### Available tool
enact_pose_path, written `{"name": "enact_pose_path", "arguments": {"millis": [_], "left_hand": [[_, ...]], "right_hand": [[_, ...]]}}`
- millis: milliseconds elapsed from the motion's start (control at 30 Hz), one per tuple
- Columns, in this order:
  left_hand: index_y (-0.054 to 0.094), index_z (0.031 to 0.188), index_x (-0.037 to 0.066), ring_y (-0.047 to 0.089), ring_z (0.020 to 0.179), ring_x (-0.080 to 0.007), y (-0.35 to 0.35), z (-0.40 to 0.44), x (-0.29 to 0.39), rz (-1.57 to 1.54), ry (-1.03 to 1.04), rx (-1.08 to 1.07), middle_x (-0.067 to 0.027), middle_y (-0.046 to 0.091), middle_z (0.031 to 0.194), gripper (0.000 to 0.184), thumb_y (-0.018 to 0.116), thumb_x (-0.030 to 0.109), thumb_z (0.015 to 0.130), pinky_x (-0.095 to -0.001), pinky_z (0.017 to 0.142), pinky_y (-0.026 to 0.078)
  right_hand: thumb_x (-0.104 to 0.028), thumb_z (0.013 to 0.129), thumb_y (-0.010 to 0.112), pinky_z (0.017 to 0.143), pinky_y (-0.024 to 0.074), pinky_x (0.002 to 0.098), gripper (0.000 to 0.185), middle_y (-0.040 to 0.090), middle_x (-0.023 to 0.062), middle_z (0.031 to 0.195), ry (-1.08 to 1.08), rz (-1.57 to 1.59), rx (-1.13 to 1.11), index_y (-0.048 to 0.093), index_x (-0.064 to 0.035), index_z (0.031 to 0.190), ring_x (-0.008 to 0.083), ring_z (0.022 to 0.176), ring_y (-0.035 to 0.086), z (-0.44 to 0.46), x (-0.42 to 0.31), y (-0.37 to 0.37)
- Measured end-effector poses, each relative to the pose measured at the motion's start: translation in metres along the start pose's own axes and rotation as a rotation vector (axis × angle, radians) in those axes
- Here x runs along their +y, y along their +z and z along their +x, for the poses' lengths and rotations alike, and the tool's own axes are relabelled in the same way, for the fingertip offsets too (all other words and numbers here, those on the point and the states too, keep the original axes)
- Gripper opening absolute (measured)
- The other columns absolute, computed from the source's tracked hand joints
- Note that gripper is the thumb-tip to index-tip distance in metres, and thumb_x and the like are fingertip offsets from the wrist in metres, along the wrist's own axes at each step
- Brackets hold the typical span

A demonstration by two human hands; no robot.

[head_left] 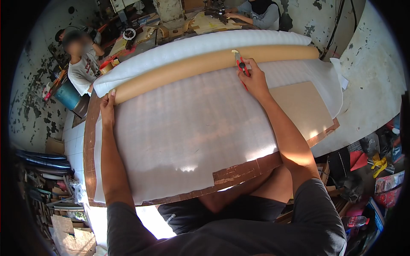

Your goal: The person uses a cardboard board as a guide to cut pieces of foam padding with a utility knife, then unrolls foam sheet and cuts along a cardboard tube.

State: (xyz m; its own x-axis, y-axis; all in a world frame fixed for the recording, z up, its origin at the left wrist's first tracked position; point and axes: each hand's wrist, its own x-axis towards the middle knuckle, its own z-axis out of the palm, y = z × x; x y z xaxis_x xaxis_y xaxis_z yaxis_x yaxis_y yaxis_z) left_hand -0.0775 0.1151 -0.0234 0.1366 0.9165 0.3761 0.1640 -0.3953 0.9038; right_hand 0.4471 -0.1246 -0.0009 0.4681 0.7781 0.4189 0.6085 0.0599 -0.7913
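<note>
My right hand [255,80] is closed around a red and black utility knife [242,66], its tip pointing up over the brown roll [205,68]. I cannot tell whether the tip touches the roll. At the roll's left end, my left hand [107,106] grips its edge with the thumb on top. Beneath both arms a thin translucent white foam sheet [192,128] lies spread over the brown table [245,173]. Behind the brown roll, and alongside it, lies a thick white foam roll [183,47].
A flat beige board [299,104] lies on the right of the table. Two people are beyond it: one at the left in a white shirt [83,70], one at the back in a grey sleeve [265,19]. Assorted clutter [367,170] fills the right floor; a blue bin [67,94] stands left.
</note>
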Motion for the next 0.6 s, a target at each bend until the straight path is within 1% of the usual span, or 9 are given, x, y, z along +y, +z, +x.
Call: {"name": "enact_pose_path", "arguments": {"millis": [100,167,300,367,533,600], "left_hand": [[0.073,0.115,0.007,0.057,0.091,-0.0049,0.000,0.001,-0.002,0.014,-0.003,0.007,0.0044,0.068,0.100,0.040,0.066,0.044,0.101,-0.0239,0.087,0.044],[0.073,0.115,0.007,0.057,0.091,-0.0048,-0.003,0.005,-0.007,0.042,-0.043,0.014,0.0044,0.068,0.101,0.040,0.066,0.043,0.101,-0.0236,0.088,0.043],[0.073,0.114,0.008,0.056,0.091,-0.0043,-0.005,0.007,-0.010,0.027,-0.028,-0.023,0.0052,0.068,0.100,0.039,0.065,0.044,0.101,-0.0234,0.086,0.043],[0.074,0.112,0.009,0.054,0.088,-0.0034,-0.002,0.006,-0.009,0.013,-0.008,0.006,0.0065,0.067,0.096,0.038,0.065,0.044,0.102,-0.0230,0.082,0.042],[0.074,0.111,0.009,0.052,0.085,-0.0027,-0.001,0.001,0.000,0.039,-0.019,0.009,0.0074,0.066,0.093,0.036,0.064,0.043,0.102,-0.0229,0.078,0.040],[0.074,0.111,0.009,0.051,0.085,-0.0026,0.000,-0.001,0.001,0.051,-0.023,0.005,0.0075,0.066,0.093,0.036,0.064,0.043,0.102,-0.0228,0.078,0.039]], "right_hand": [[-0.018,0.092,0.072,0.070,0.0543,0.0343,0.042,0.073,0.0128,0.082,-0.001,-0.017,-0.005,0.056,-0.0077,0.129,0.0212,0.068,0.069,0.001,0.004,0.000],[-0.018,0.092,0.071,0.071,0.0544,0.0347,0.043,0.072,0.0129,0.081,-0.009,0.002,-0.010,0.056,-0.0081,0.130,0.0215,0.068,0.069,0.006,-0.001,-0.001],[-0.018,0.091,0.072,0.071,0.0544,0.0355,0.044,0.071,0.0124,0.079,-0.004,0.019,-0.003,0.056,-0.0086,0.131,0.0220,0.069,0.070,0.009,0.003,0.001],[-0.017,0.091,0.071,0.070,0.0544,0.0357,0.043,0.071,0.0124,0.079,0.003,-0.004,-0.005,0.056,-0.0086,0.131,0.0220,0.069,0.069,0.005,0.002,-0.001],[-0.017,0.091,0.071,0.070,0.0540,0.0361,0.043,0.071,0.0127,0.079,-0.039,0.006,0.004,0.056,-0.0082,0.131,0.0225,0.068,0.069,0.000,0.003,-0.001],[-0.018,0.091,0.072,0.071,0.0538,0.0357,0.045,0.070,0.0140,0.081,0.045,0.052,-0.047,0.056,-0.0075,0.132,0.0229,0.070,0.068,0.003,-0.002,-0.003]]}}
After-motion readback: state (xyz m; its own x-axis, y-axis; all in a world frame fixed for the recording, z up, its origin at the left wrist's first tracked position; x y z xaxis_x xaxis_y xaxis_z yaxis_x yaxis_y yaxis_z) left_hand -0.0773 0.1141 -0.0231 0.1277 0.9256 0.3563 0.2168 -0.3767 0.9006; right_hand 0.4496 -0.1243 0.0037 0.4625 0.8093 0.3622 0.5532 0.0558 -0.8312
